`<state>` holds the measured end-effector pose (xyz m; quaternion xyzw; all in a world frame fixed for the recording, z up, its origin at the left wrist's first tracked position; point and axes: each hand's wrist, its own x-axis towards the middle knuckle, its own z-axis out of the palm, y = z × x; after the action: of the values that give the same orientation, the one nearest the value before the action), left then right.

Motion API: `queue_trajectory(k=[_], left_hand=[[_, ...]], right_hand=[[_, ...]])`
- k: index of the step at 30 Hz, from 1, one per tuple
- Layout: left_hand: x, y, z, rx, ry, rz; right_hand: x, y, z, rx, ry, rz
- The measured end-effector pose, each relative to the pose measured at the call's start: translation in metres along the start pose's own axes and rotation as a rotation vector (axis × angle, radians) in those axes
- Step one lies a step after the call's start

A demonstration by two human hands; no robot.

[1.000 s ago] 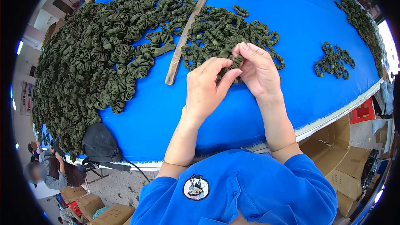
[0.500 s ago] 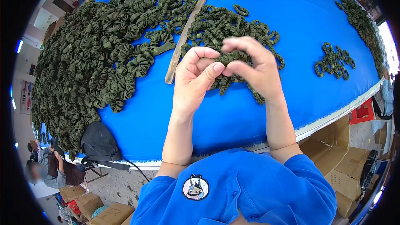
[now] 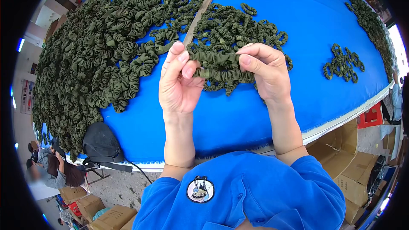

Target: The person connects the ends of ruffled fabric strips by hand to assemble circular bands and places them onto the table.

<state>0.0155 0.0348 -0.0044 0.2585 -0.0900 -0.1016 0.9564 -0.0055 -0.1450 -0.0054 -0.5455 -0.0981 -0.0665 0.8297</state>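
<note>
Between my two hands a dark green scrunchie [image 3: 219, 58] is stretched out sideways over the blue-covered table. My left hand [image 3: 181, 81] pinches its left end between thumb and fingers. At the other end my right hand [image 3: 269, 72] grips it with thumb and forefinger. Behind and below it lies a pile of thin, tightly gathered scrunchies [image 3: 230, 27], partly hidden by my hands. A larger heap of fuller green scrunchies [image 3: 93, 51] covers the left side of the table.
A wooden strip [image 3: 204, 8] lies between the two piles. Small scrunchies [image 3: 343, 63] form a separate cluster at right, with another heap [image 3: 370, 21] along the far edge. A black bag [image 3: 101, 142] sits at the near left edge. Cardboard boxes [image 3: 355, 170] stand below; a person [image 3: 53, 168] is at lower left.
My hands have moved apart, the left one leftward and the right slightly down. The scrunchie, bunched between my fingers before, is now pulled out long.
</note>
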Motion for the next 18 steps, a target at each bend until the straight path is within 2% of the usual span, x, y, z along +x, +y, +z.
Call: queue_trajectory(k=[3,9,14,18], left_hand=[[0.003,-0.004,-0.001,0.006,-0.096,0.004],[0.006,-0.011,0.001,0.271,-0.012,-0.084],[0.007,-0.02,-0.001,0.627,-0.019,0.145],[0.0,-0.024,0.013,0.642,-0.03,-0.03]], right_hand=[[0.0,0.005,0.009,0.123,-0.014,0.054],[0.001,-0.009,0.019,0.202,0.054,0.097],[-0.001,-0.005,0.014,0.128,0.031,0.095],[-0.004,-0.006,0.015,-0.138,-0.046,0.047]])
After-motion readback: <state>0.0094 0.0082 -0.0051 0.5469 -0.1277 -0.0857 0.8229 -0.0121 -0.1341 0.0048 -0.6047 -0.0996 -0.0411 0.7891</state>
